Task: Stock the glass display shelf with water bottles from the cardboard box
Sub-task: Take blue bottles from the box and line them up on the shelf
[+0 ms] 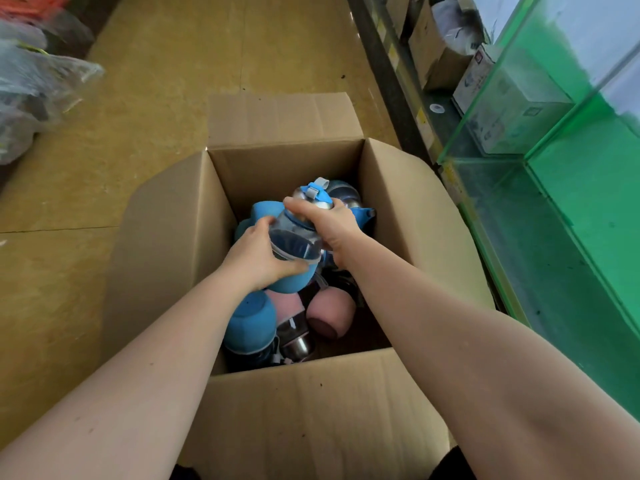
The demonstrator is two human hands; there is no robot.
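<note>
**Both hands lift one blue bottle out of a box that is far from empty**

Nearest to me, two bare forearms reach down into an open cardboard box (166, 237) on the floor. My left hand (258, 258) curls round the lower body of a blue water bottle (294, 244); my right hand (332, 225) curls round its neck, just under the blue cap. So each grip is clamped on that same bottle, which is tilted and raised above the others.

Below it, still in the box, lie more bottles: another blue one (251, 325) at the near left, a pink one (330, 311) beside it, and others partly hidden.

Farther off, to the right, stands the glass display shelf (554, 140). I see no water bottles on the part in view, only small cartons (481, 95) behind it. I judge that most of the stocking remains to be done.
</note>
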